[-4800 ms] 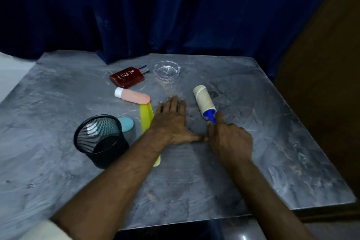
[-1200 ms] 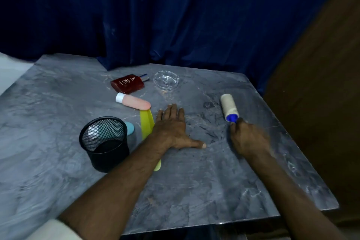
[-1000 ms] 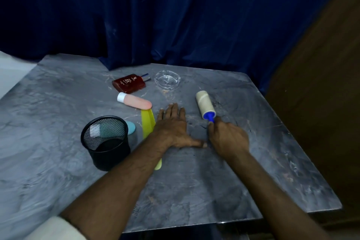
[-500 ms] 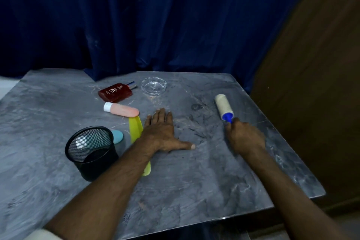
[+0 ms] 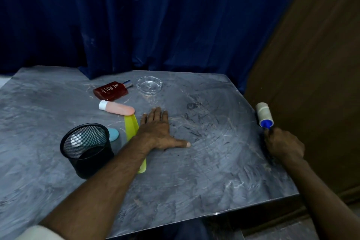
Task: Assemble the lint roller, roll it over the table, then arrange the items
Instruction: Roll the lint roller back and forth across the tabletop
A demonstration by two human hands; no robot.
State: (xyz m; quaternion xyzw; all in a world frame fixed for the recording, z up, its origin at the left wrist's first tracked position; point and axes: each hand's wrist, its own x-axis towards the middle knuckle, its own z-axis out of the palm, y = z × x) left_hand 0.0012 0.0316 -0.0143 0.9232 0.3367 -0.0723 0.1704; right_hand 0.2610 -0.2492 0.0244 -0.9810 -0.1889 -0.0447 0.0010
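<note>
The lint roller (image 5: 264, 114) has a beige sticky roll and a blue end cap. It sits at the right edge of the grey marble table (image 5: 194, 177), its roll pointing away from me. My right hand (image 5: 283, 144) is closed around its handle, which the fingers hide. My left hand (image 5: 158, 132) lies flat on the table near the middle, palm down, fingers spread, holding nothing. Its wrist lies over a yellow flat strip (image 5: 131, 125).
A black mesh cup (image 5: 85, 149) stands at the left, with a light blue item (image 5: 113, 134) behind it. Further back lie a pink tube (image 5: 116, 107), a dark red flat bottle (image 5: 110, 91) and a clear glass ashtray (image 5: 149, 85). A blue curtain hangs behind; a brown wall runs along the right.
My right hand has swept the roller from beside my left hand out to the table's right edge. My left hand has stayed flat in place.
</note>
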